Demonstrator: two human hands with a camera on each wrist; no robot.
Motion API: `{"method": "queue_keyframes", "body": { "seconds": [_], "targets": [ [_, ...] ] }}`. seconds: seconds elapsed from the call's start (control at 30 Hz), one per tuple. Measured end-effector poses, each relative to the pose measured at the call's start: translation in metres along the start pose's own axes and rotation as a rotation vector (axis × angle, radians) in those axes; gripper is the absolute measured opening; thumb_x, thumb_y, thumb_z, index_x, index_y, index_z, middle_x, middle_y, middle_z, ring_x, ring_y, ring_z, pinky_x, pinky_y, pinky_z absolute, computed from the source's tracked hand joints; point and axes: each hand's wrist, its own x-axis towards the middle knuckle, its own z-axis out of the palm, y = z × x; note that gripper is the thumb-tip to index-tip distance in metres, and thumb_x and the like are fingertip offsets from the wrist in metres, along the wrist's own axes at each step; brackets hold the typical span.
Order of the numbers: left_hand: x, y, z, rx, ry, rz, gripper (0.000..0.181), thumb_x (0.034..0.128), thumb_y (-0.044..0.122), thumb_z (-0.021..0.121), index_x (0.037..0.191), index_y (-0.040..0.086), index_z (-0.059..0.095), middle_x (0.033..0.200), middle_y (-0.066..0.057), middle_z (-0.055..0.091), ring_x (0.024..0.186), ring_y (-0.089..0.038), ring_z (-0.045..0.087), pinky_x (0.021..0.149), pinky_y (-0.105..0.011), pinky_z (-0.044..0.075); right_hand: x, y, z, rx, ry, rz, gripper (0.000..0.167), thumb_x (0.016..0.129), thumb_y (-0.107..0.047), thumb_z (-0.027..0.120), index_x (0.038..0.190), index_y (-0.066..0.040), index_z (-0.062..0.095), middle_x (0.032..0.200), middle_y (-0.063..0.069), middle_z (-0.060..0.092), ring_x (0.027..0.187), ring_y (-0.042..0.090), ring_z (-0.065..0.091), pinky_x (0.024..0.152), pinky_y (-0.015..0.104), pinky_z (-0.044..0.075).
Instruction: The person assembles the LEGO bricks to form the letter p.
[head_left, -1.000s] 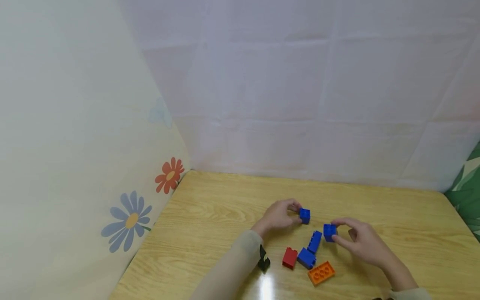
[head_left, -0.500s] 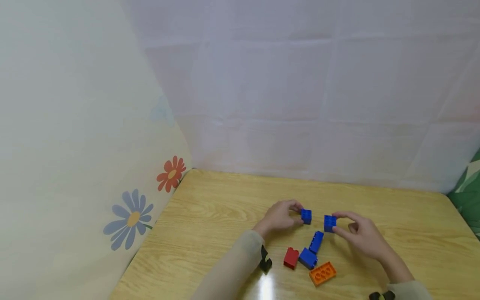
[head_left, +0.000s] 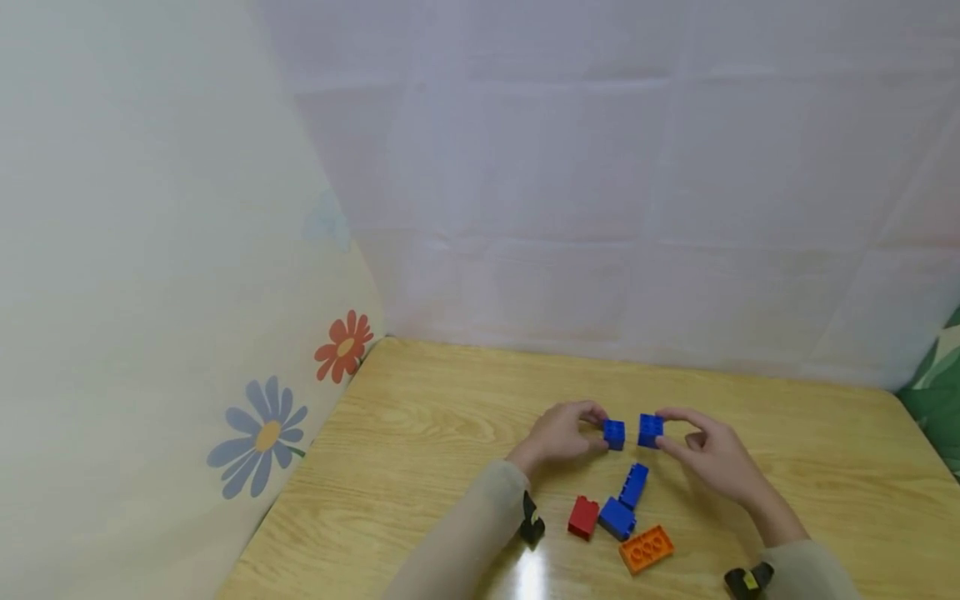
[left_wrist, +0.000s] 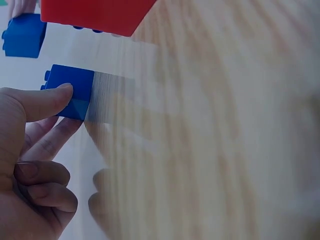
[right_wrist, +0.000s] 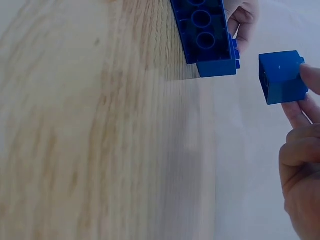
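Observation:
My left hand [head_left: 564, 431] pinches a blue toy brick [head_left: 614, 434] between thumb and fingers; in the left wrist view that brick [left_wrist: 72, 90] stands on the tabletop, studs away from the table. To its right, my right hand [head_left: 712, 452] pinches a second blue brick [head_left: 650, 431] by its sides. The right wrist view shows this brick [right_wrist: 282, 77] raised off the table, its hollow underside partly visible. A small gap separates the two bricks. Nearer the person lie a long blue brick [head_left: 633, 486] on its side and another blue brick [head_left: 617, 518] touching its end.
A red brick [head_left: 582, 517] lies left of the loose blue ones, and an orange brick [head_left: 647, 549] lies underside up in front of them. The wooden table [head_left: 450, 400] meets a pale cloth backdrop [head_left: 525, 292] at the back and a flower-printed wall [head_left: 187, 333] at the left.
My right hand has carried its blue brick away from the person and to the left, closer to the left hand's brick. The left hand has stayed nearly still.

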Motion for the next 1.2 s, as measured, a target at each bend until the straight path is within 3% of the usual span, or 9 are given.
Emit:
{"method": "queue_keyframes", "body": {
  "seconds": [0.47, 0.6, 0.7, 0.8, 0.9, 1.2],
  "targets": [
    [0.0, 0.005, -0.001, 0.015, 0.005, -0.013, 0.03, 0.0922, 0.031, 0.081, 0.119, 0.022, 0.071, 0.116, 0.01, 0.073, 0.111, -0.011, 0.065, 0.101, -0.038, 0.049, 0.02, 0.0, 0.007, 0.065, -0.031, -0.03, 0.046, 0.101, -0.029, 0.072, 0.14, -0.006, 0.061, 0.055, -0.005, 0.038, 0.043, 0.007, 0.03, 0.039, 0.027, 0.032],
    [-0.001, 0.005, -0.002, 0.01, 0.002, -0.019, 0.029, 0.0922, 0.031, 0.081, 0.118, 0.023, 0.072, 0.116, 0.01, 0.073, 0.112, -0.012, 0.065, 0.102, -0.039, 0.049, 0.024, 0.001, 0.011, 0.106, -0.049, -0.025, 0.048, 0.101, -0.027, 0.072, 0.141, -0.003, 0.06, 0.078, 0.009, 0.061, 0.043, 0.008, 0.031, 0.039, 0.027, 0.032],
    [-0.001, 0.006, -0.002, 0.004, -0.002, -0.025, 0.028, 0.0922, 0.031, 0.081, 0.118, 0.023, 0.072, 0.116, 0.01, 0.073, 0.112, -0.012, 0.065, 0.102, -0.04, 0.049, 0.027, 0.001, 0.013, 0.125, -0.057, -0.01, 0.048, 0.101, -0.028, 0.072, 0.141, -0.005, 0.06, 0.096, 0.015, 0.066, 0.043, 0.009, 0.032, 0.039, 0.028, 0.032],
    [-0.002, 0.005, -0.002, 0.002, -0.002, -0.027, 0.029, 0.0922, 0.032, 0.081, 0.118, 0.023, 0.072, 0.117, 0.01, 0.073, 0.112, -0.012, 0.065, 0.102, -0.041, 0.049, 0.029, -0.001, 0.014, 0.128, -0.067, 0.008, 0.05, 0.101, -0.031, 0.072, 0.142, -0.007, 0.06, 0.076, 0.007, 0.059, 0.044, 0.01, 0.033, 0.039, 0.027, 0.032],
    [-0.001, 0.005, -0.002, 0.004, 0.0, -0.024, 0.03, 0.0924, 0.032, 0.081, 0.119, 0.023, 0.071, 0.117, 0.01, 0.072, 0.112, -0.012, 0.065, 0.102, -0.041, 0.049, 0.032, -0.002, 0.016, 0.127, -0.08, 0.027, 0.052, 0.1, -0.034, 0.072, 0.143, -0.007, 0.059, 0.059, -0.002, 0.042, 0.044, 0.009, 0.033, 0.04, 0.026, 0.032],
    [0.001, 0.003, -0.001, 0.013, 0.001, -0.025, 0.033, 0.0926, 0.033, 0.081, 0.122, 0.021, 0.071, 0.118, 0.01, 0.072, 0.113, -0.011, 0.065, 0.103, -0.04, 0.048, 0.038, 0.0, 0.022, 0.142, -0.108, 0.03, 0.05, 0.1, -0.031, 0.072, 0.142, -0.007, 0.06, 0.06, -0.004, 0.045, 0.044, 0.007, 0.032, 0.04, 0.024, 0.031]
  ]
}}
